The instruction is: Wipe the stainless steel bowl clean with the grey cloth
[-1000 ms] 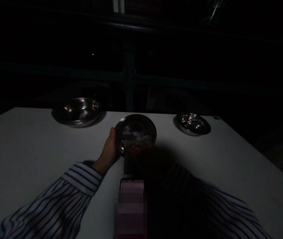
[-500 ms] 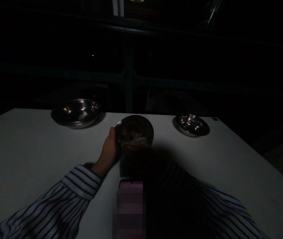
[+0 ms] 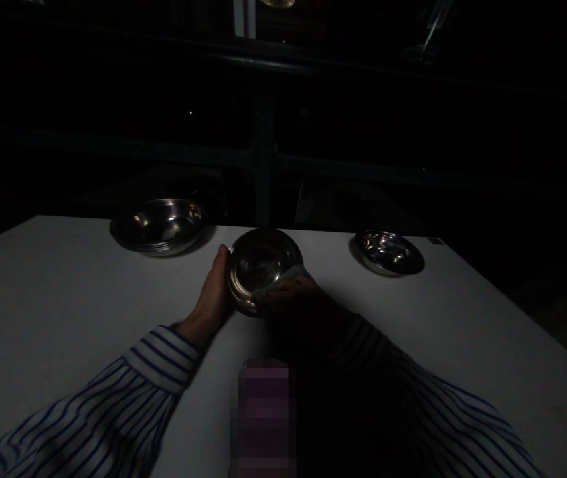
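Note:
A steel bowl (image 3: 258,262) stands tilted toward me on the white table (image 3: 64,299), near the middle of its far edge. My left hand (image 3: 211,299) grips the bowl's left rim, thumb up along the edge. My right hand (image 3: 288,295) is in deep shadow at the bowl's near right rim and presses a pale cloth (image 3: 283,277) against the inside. Both sleeves are white with blue stripes.
A stack of larger steel bowls (image 3: 159,226) sits at the table's far left. A single small steel bowl (image 3: 388,251) sits at the far right. A pink blurred object (image 3: 263,411) lies in front of me. Dark shelving fills the background beyond the table.
The cloth and my right hand have slid from the bowl's lower inside to its right rim. The bowl has tipped slightly more upright under my left hand.

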A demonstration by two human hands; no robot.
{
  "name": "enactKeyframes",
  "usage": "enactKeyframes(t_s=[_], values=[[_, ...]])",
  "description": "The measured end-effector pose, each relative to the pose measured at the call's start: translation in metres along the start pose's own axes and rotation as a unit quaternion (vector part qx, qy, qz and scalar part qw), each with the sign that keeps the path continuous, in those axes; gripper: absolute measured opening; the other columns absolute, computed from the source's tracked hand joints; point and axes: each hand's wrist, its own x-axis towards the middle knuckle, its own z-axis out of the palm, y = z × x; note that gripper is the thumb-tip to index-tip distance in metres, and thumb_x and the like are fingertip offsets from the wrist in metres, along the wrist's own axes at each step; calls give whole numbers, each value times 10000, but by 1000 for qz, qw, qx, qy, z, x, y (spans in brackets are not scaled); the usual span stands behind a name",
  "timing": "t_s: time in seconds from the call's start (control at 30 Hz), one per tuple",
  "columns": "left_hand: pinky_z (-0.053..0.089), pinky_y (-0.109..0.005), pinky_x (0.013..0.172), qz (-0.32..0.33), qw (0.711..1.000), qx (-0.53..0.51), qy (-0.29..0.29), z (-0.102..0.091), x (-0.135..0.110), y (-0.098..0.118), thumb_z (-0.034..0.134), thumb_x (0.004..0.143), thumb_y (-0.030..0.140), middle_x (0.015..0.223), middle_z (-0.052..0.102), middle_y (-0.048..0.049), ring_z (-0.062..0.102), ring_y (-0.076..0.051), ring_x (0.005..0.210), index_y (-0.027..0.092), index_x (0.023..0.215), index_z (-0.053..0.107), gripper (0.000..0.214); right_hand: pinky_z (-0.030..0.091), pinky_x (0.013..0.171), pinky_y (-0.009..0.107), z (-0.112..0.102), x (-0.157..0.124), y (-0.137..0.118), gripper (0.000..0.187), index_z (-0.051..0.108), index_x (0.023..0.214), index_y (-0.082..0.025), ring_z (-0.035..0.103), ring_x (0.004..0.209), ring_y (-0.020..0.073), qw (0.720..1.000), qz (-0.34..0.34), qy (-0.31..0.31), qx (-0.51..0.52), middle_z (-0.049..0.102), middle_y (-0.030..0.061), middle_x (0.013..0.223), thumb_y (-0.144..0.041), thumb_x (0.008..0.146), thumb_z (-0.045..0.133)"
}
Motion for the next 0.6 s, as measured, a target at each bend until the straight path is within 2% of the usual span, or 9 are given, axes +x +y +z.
enactKeyframes(t_s=[0.07, 0.17, 0.33, 0.5, 0.6], values=[[460, -364, 865, -26, 998, -56, -22, 6, -4, 4, 395, 793, 576, 853, 718, -71, 635, -242, 918, 145, 986, 654, 539, 323, 717, 356, 2, 3, -2, 216, 582, 1023, -201, 559, 907, 194, 1000, 5, -7, -8, 660, 10, 962, -202, 854, 446], [448, -369, 892, -26, 995, -90, -27, 10, -6, 6, 423, 808, 518, 907, 714, -56, 622, -241, 956, 151, 1038, 634, 481, 323, 699, 352, 2, 5, -4, 208, 585, 1006, -210, 557, 877, 190, 1000, 9, -15, -8, 653, 6, 923, -213, 862, 435], [448, -362, 898, -48, 994, -101, -20, 8, -6, 6, 425, 806, 528, 936, 710, -56, 616, -242, 974, 154, 1038, 633, 487, 336, 704, 341, 0, 5, -8, 251, 565, 1072, -185, 549, 904, 189, 1000, 0, -6, 1, 640, 45, 980, -265, 860, 457], [472, -366, 862, -108, 989, -103, -6, 9, -9, 11, 425, 783, 572, 895, 716, -67, 629, -254, 945, 153, 990, 643, 515, 364, 766, 370, 0, 7, -15, 287, 547, 1118, -209, 557, 962, 204, 1000, 23, 5, 18, 634, 51, 1041, -297, 868, 439], [474, -373, 856, -115, 988, -102, 5, 9, -10, 13, 429, 768, 590, 891, 716, -75, 630, -263, 941, 147, 993, 638, 538, 394, 788, 389, -2, 8, -17, 298, 553, 1126, -197, 582, 928, 216, 999, 44, -4, 10, 641, 84, 1030, -282, 874, 420]])
